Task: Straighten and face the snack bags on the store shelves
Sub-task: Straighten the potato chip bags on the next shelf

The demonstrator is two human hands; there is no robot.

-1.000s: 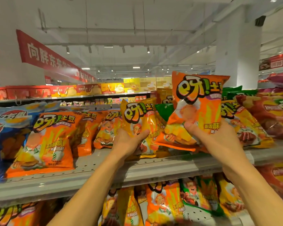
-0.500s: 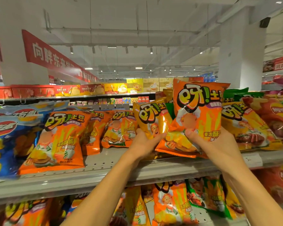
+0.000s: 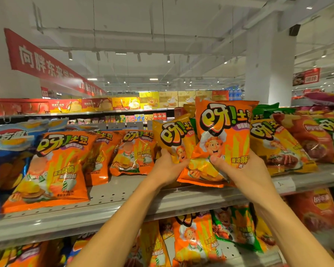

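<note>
My right hand (image 3: pixel 245 171) grips the lower part of an orange snack bag (image 3: pixel 220 139), thumb on its front, holding it upright above the grey metal shelf (image 3: pixel 123 205). My left hand (image 3: pixel 167 168) holds the bottom of a yellow-orange snack bag (image 3: pixel 174 135) just to its left, tilted left and partly behind the orange one. More orange bags lean along the shelf to the left: a large one (image 3: pixel 52 170) and a smaller one (image 3: pixel 133 153). Another bag of the brand (image 3: pixel 278 147) lies to the right.
Blue chip bags (image 3: pixel 6 160) fill the shelf's far left; red chip bags (image 3: pixel 312 139) and green bags (image 3: pixel 266 110) sit at the right. The lower shelf holds orange (image 3: pixel 193 239) and green bags (image 3: pixel 233 228). A price tag (image 3: pixel 282 185) hangs on the shelf edge. A white pillar (image 3: pixel 268 64) rises behind.
Both hands and their bags have shifted right and slightly down. The orange bag now stands more upright, close against the yellow-orange one.
</note>
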